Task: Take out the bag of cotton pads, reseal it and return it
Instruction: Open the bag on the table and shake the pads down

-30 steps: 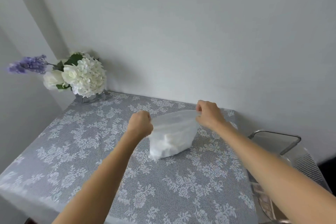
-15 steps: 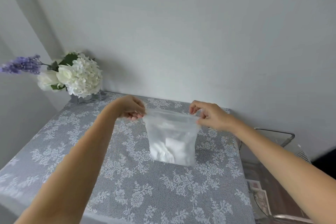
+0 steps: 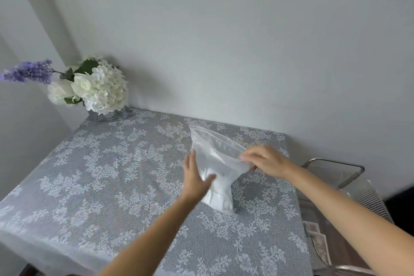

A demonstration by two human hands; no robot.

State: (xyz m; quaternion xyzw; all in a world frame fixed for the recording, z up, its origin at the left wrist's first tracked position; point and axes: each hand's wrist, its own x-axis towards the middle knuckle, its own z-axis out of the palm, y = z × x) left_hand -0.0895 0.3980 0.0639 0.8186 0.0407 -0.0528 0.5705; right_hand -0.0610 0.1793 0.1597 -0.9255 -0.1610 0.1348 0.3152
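Observation:
A clear zip bag of white cotton pads [image 3: 218, 170] stands tilted on the table, its bottom resting on the lace cloth, its zip edge running up and back to the left. My right hand [image 3: 262, 160] pinches the right end of the zip edge. My left hand [image 3: 195, 179] is flat against the bag's left side, fingers straight and apart, thumb laid across the pads; it does not grip the bag.
The table [image 3: 112, 186] carries a grey floral lace cloth and meets the wall at the back. A vase of white and purple flowers [image 3: 96, 89] stands in the far left corner. A clear trolley with a metal handle [image 3: 336, 170] is at the right.
My left hand let go of the zip's left end and dropped to the bag's side. The bag tipped over toward the right, still held at its right end.

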